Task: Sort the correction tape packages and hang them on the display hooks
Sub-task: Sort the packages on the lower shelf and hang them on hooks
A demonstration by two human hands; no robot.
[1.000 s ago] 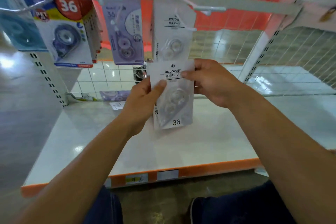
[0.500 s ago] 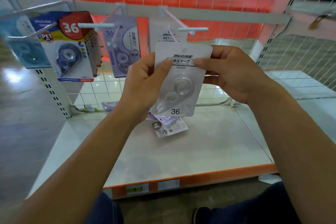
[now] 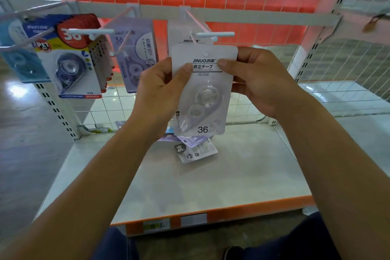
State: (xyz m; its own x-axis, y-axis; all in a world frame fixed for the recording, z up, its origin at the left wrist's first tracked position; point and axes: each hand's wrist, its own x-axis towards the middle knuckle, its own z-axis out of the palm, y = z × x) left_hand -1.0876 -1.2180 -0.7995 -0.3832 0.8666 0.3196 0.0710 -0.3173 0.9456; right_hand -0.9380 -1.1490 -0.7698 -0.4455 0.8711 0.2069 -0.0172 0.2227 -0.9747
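The left hand [image 3: 162, 95] and the right hand [image 3: 259, 82] both pinch the top of one white pack [image 3: 203, 90], thumbs on its front. The pack is upright, just under the tip of the hook [image 3: 215, 34]. A matching pack [image 3: 190, 35] hangs there already. I think this is the hanging step. Next, the small hole [image 3: 204, 54] needs lifting up and sliding onto the hook. More packs [image 3: 195, 150] lie on the shelf [image 3: 242, 175], waiting
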